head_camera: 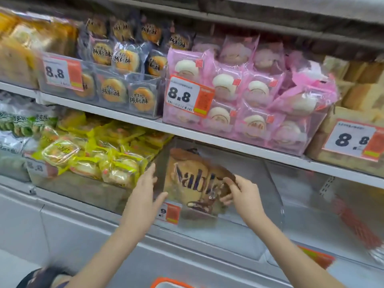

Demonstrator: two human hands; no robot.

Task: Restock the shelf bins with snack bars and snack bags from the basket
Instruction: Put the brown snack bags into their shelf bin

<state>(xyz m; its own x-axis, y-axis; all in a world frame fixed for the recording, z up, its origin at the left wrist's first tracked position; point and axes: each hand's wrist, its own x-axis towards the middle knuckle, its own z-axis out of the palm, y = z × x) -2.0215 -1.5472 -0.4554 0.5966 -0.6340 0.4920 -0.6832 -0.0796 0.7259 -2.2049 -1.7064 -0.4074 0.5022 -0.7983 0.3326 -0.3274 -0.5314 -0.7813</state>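
A tan and brown snack bag (195, 179) with large dark lettering stands inside a clear plastic shelf bin (268, 190) on the lower shelf. My right hand (239, 194) pinches the bag's right edge, thumb on top and fingers curled beneath. My left hand (145, 188) lies against the bin's left front wall with straight fingers, beside the bag. An orange basket rim (166, 282) shows at the bottom edge.
Left of this bin stands a bin of yellow wrapped pastries (99, 154). The shelf above holds bins of dark-wrapped round cakes (116, 80), pink-wrapped buns (249, 96) and bread loaves (357, 96), each with an 8.8 price tag. A grey ledge (104, 225) runs below.
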